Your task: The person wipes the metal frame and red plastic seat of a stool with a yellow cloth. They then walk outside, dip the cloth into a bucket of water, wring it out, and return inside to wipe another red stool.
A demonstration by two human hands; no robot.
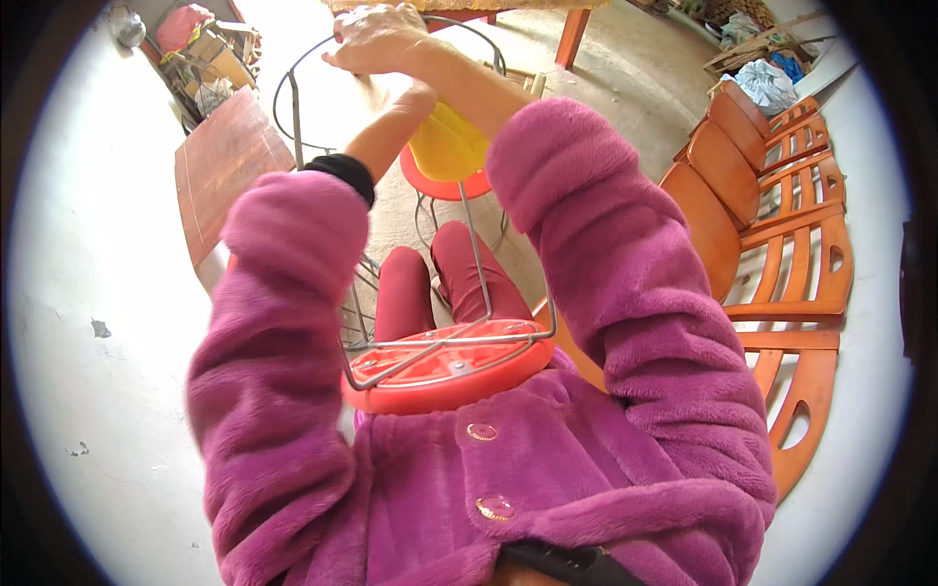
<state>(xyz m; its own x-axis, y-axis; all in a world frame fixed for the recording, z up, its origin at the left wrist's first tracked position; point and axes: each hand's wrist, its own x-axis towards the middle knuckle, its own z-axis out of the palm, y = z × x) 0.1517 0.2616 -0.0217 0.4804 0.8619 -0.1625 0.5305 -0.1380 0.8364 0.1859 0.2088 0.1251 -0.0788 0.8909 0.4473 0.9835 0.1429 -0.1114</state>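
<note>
A red round stool (448,396) rests upside down against my coat, its thin metal legs pointing away from me. A wire ring (284,80) joins the legs at their far end. Both my hands come together at that ring. My right hand (383,39) lies uppermost with its fingers curled; whatever is inside them is hidden. My left hand (376,90) is just beneath it, its fingers mostly covered and washed out by glare. Below my right forearm shows a smooth yellow thing (449,142), its kind unclear, in front of a second red stool (445,184).
Orange wooden chairs (718,205) line the right side. A reddish wooden board (234,166) stands at the left. Ahead is a table leg (573,39). Cartons and bags (210,59) are piled at the far left, with plastic bags (765,86) at the far right.
</note>
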